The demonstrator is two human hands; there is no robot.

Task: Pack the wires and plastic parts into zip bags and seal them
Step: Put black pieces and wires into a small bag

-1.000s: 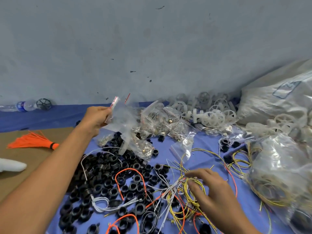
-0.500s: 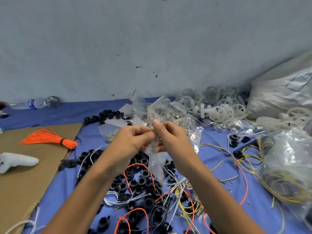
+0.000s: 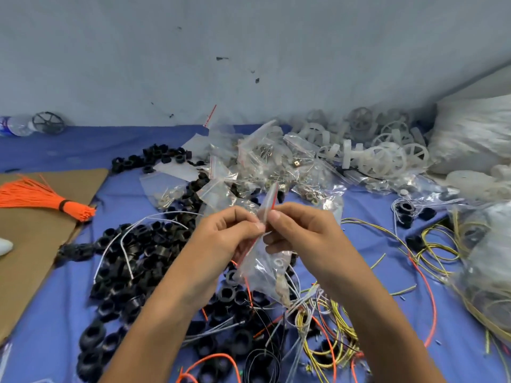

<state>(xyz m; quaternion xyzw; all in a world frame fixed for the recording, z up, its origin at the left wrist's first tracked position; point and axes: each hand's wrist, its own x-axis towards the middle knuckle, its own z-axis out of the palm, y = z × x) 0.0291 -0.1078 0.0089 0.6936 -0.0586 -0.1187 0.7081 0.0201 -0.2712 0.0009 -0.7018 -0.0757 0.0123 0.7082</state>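
Left hand and right hand both pinch the red-striped mouth of a small clear plastic zip bag, held above the middle of the blue cloth-covered desk. The film looks slippery, so I reckon a fumble drops it into the tangled yellow and orange wires, or it won't open.

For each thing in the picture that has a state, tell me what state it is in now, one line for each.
Left hand: pinching the zip bag's top.
Right hand: pinching the same top.
Zip bag: held up, hanging, with something inside; sealed or not, cannot tell.
Black plastic parts: loose pile.
Wires: loose, tangled.
Orange bundle: tied with a black band.
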